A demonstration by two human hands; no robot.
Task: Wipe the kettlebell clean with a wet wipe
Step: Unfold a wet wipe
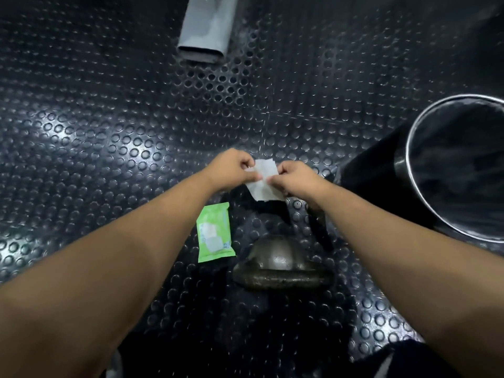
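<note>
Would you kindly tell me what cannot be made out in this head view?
Kettlebell: base hidden beneath its own handle and body.
Green wipes pack: label print too small and blurred.
Metal-rimmed bin: cut off by the right edge, inside too dark.
Wet wipe: side edges covered by left hand and right hand.

No legible text, brand, number or sign is being shown. Faint blue print is being displayed along the edges of the white label (212, 237) on the green wipe pack (215, 214), but it is being rendered too blurred to be read.
</note>
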